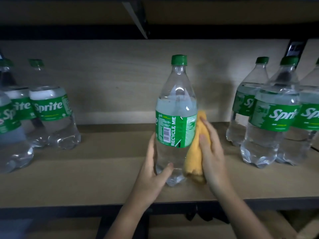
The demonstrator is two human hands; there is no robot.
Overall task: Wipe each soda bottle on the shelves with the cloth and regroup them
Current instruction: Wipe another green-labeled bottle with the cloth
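your left hand wraps the lower part of the middle bottle, thumb across the front and fingers curled round its left side. your right hand presses the yellow cloth flat against the bottle's right side, fingers nearly straight over the fabric; the cloth hangs bunched from label height down to the bottle's base. the bottle stands upright on the wooden shelf, near its front edge, green cap on, label turned so the barcode and "recycle me" face you.

to your left a group of three bottles stands near the back, touching one another, two showing the sprite name in full. to your right another group stands close together, at least three of them, one cut off by the frame edge. both groups sit well apart from the bottle in your hands.

a dark metal rail runs along the shelf front, and the underside of an upper shelf spans the top of the view
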